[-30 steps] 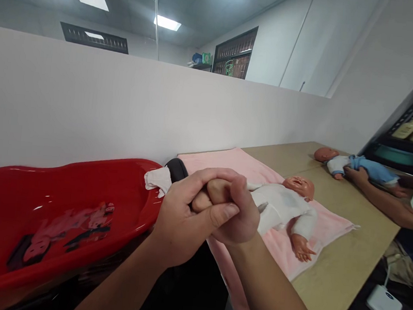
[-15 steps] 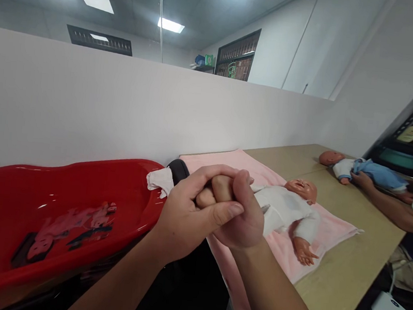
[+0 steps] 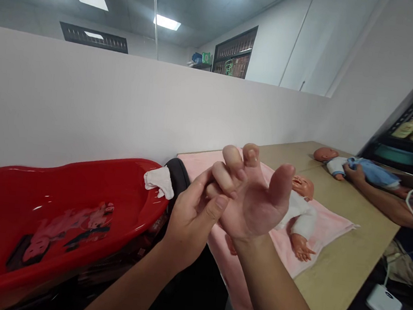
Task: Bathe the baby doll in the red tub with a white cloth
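My left hand is wrapped round the little-finger side of my right hand, its thumb lying across those fingers. My right hand is turned palm up, the fingers loosely bent and apart, the thumb sticking out to the right. Nothing lies in its palm. Both hands are raised in front of a baby doll in a white top, partly hidden behind them. The doll lies on its back on a pink towel with one arm stretched out.
To the left stands a red baby bath with a white cloth over its rim and water inside. At the right of the tan table, another person's hand rests on a second doll in blue. A white box sits below.
My hands were clasped together. The right hand has opened, its fingers and thumb spreading apart, while the left keeps hold of its outer fingers. The view has shifted slightly.
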Available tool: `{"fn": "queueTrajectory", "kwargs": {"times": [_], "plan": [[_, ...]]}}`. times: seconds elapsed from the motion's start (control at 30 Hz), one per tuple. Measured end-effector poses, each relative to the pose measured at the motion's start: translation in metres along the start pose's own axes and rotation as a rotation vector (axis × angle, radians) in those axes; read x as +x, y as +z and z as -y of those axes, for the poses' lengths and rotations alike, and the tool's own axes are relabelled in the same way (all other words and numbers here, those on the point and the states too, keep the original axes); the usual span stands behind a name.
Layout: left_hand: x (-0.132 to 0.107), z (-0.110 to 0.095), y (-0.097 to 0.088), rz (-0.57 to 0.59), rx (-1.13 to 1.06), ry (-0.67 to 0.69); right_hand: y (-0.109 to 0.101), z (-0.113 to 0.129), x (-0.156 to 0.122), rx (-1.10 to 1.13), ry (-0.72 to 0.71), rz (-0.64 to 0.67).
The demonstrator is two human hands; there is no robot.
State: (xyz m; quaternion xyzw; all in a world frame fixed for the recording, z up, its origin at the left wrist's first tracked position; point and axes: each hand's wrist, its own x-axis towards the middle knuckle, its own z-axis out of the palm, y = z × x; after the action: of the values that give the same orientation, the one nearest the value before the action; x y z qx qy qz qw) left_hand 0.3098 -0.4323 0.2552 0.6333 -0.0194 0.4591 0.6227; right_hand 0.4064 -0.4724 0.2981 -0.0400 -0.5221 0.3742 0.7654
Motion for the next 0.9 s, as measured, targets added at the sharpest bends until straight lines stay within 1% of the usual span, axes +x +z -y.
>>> {"fn": "queueTrajectory", "kwargs": {"times": [0.13, 0.23, 0.33, 0.47, 0.7, 0.9], "plan": [[-0.003, 0.008, 0.006, -0.131, 0.011, 0.004, 0.002, -0.004, 0.000, -0.052, -0.043, -0.077], [-0.004, 0.009, 0.007, -0.173, 0.009, 0.001, 0.005, -0.007, -0.001, -0.087, -0.024, -0.082], [-0.004, 0.008, 0.008, -0.189, -0.022, -0.002, 0.008, -0.007, -0.003, -0.104, 0.018, -0.038], [-0.005, 0.008, 0.011, -0.206, -0.088, 0.013, 0.009, -0.006, -0.006, -0.156, 0.033, -0.008], [-0.006, 0.007, 0.014, -0.212, -0.133, 0.010, 0.008, -0.006, -0.010, -0.244, -0.010, 0.078], [-0.003, 0.008, 0.015, -0.222, -0.152, 0.002, 0.008, -0.006, -0.014, -0.289, 0.026, 0.030]]}}
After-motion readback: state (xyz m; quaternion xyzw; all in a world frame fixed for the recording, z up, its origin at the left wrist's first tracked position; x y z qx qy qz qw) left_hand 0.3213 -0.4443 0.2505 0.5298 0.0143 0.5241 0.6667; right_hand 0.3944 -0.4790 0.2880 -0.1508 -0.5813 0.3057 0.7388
